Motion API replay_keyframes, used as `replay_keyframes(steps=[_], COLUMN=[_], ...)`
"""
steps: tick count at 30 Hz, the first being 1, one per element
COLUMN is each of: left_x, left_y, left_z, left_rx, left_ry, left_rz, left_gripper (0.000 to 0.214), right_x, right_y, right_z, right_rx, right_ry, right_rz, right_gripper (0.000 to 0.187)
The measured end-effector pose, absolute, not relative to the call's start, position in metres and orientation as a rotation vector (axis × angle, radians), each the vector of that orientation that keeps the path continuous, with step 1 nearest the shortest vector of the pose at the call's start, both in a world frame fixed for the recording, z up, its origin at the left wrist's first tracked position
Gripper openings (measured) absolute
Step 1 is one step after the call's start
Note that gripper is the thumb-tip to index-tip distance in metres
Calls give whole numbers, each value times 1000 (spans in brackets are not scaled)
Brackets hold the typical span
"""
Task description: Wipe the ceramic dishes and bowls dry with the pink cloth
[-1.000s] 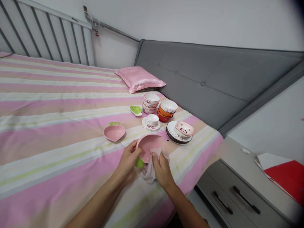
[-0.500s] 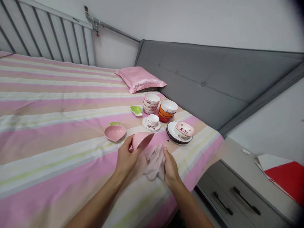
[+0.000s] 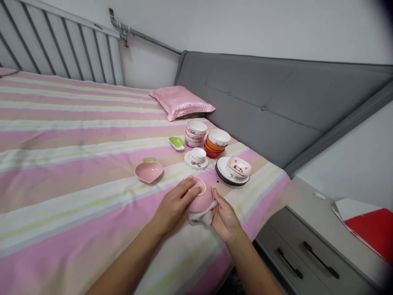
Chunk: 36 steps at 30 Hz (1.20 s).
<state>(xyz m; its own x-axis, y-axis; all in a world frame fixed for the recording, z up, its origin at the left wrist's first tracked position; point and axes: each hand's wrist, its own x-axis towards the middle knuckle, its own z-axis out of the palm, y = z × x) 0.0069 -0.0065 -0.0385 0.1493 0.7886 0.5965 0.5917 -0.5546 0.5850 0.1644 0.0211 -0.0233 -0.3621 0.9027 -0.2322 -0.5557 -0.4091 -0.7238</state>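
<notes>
A pink bowl (image 3: 201,197) is turned upside down over a pale pink cloth (image 3: 200,216), low on the striped bed (image 3: 76,164). My left hand (image 3: 175,205) lies across the bowl's base with fingers curled over it. My right hand (image 3: 225,219) cups the cloth under the bowl from the right, fingers closed on it. Another pink peach-shaped dish (image 3: 148,171) with a green leaf sits a little to the left and further back.
Behind the hands stand stacked bowls (image 3: 195,132), orange and white bowls (image 3: 217,142), small cups on saucers (image 3: 196,157), plates with a pink dish (image 3: 233,170) and a green leaf dish (image 3: 176,142). Pink pillow (image 3: 181,102), grey headboard (image 3: 276,106), grey drawer unit (image 3: 307,250) at right.
The pink bowl has been flipped from facing up to upside down onto the cloth. My left hand moved on top of it; my right hand came under it with the cloth.
</notes>
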Motion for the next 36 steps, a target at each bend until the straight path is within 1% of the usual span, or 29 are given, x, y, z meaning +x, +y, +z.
replay_keyframes(steps=[2,4,8,9,10,14,15,18,21,24,28,33,36], left_x=[7,8,10,10,11,13,13,10,7,10,18,13,1], left_y=[-8,-8,-2,-1,0,-5,-7,-12,-10,-6,-1,2,4], left_z=[-35,-34,-36,-37,-36,-28,-24,-18,-16,-16,-14,-12,-13], left_rx=[2119,1977,1522,1400,1291,1005,944,765,482,247,197,209,286], left_ry=[1388,1458,1518,1478,1407,984,886,642,575,631,786,916,959], left_rz=[1438,1542,1725,1709,1657,1350,1303,1225,1254,1278,1401,1610,1754], left_gripper=[43,48,80,82,79,39,35,33,20,21,18,15,24], right_x=[165,165,167,168,168,172,173,175,176,173,168,171,182], right_y=[21,21,22,22,22,27,28,32,32,28,24,31,41], right_z=[-25,-25,-22,-22,-22,-24,-25,-29,-29,-27,-27,-35,-34], right_rx=[-771,-774,-753,-736,-721,-745,-764,-771,-753,-725,-698,-862,-916], right_ry=[-677,-675,-619,-601,-580,-494,-482,-473,-520,-657,-792,-672,-572], right_rz=[1889,1864,1863,1872,1877,1829,1819,1817,1813,1818,1823,1857,1832], right_gripper=[22,20,18,18,18,16,15,15,15,19,22,23,27])
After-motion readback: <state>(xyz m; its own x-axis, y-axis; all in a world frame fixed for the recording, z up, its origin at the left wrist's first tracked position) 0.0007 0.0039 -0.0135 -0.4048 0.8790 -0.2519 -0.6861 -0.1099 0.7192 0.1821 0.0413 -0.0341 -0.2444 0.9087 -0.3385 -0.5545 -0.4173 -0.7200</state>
